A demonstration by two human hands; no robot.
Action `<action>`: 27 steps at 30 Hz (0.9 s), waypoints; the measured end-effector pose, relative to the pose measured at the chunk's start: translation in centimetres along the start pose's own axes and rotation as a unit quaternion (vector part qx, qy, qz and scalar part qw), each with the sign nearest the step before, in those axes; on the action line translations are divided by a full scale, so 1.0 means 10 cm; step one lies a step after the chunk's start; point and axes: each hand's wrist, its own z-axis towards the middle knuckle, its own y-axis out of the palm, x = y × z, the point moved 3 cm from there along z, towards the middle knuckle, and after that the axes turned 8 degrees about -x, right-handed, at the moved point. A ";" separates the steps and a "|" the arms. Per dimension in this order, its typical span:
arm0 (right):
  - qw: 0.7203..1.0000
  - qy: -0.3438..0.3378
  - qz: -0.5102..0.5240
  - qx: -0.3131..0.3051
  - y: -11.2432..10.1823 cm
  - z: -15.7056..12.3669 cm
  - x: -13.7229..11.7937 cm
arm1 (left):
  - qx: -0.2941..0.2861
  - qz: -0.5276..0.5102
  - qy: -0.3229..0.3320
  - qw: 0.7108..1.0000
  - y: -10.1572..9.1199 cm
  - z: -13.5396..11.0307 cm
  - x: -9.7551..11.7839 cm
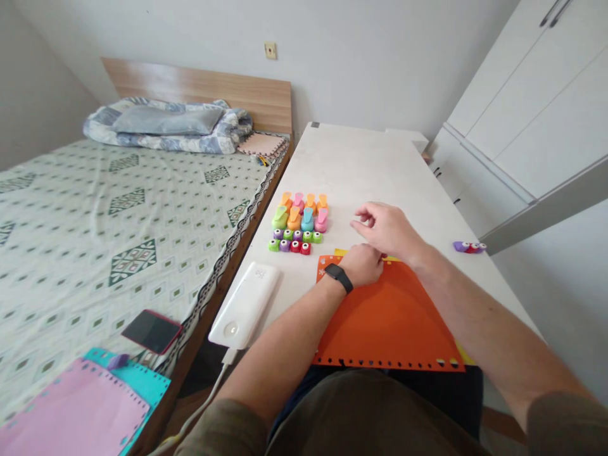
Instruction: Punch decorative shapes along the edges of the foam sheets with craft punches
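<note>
An orange sheet of paper [384,316] with small punched holes along its edges lies in front of me, over a yellow sheet [466,354] that peeks out at its margins. At the sheet's far edge my left hand [361,263], wearing a black watch [339,277], has its fingers curled in; what they hold, if anything, is hidden. Just beyond it, my right hand [387,229] hovers with loosely bent fingers, a gap beside the thumb and nothing visible in it. Left of my hands stand rows of colourful craft punches: larger lever ones [308,219] and small ones [295,246].
On the white table [351,158] a white power bank [247,304] with a cable lies left of the paper. Several small punches [470,247] sit near the right edge. The bed [180,215] at left holds a phone [152,330] and pink paper [80,411] over turquoise paper [159,385].
</note>
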 end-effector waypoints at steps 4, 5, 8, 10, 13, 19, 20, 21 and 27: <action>0.989 0.137 -0.031 0.038 -0.39 -0.32 0.99 | 0.003 0.019 0.024 1.000 -0.02 -0.01 0.02; 0.982 0.178 -0.040 0.042 -0.48 -0.42 1.25 | 0.003 0.019 0.024 1.000 -0.02 -0.01 0.02; 0.952 0.291 -0.083 0.040 -0.73 -0.76 1.97 | 0.005 0.018 0.029 0.999 -0.01 0.00 0.01; 0.930 0.349 -0.112 0.038 -0.87 -1.00 2.31 | 0.005 0.019 0.032 0.999 0.00 0.00 0.00; 0.911 0.388 -0.140 0.004 -0.95 -1.29 2.62 | 0.006 0.019 0.038 0.999 0.01 0.01 -0.01; 0.911 0.328 -0.233 -0.091 -0.80 -1.57 2.77 | 0.007 0.007 0.043 0.999 0.00 0.02 -0.02; 0.911 0.313 -0.250 -0.100 -0.76 -1.58 2.77 | 0.008 0.005 0.042 0.999 0.00 0.02 -0.02; 0.911 0.300 -0.264 -0.102 -0.73 -1.58 2.76 | 0.008 0.004 0.041 0.999 0.00 0.02 -0.02; 0.920 0.267 -0.281 -0.054 -0.68 -1.57 2.65 | 0.011 0.001 0.043 0.999 0.01 0.01 -0.02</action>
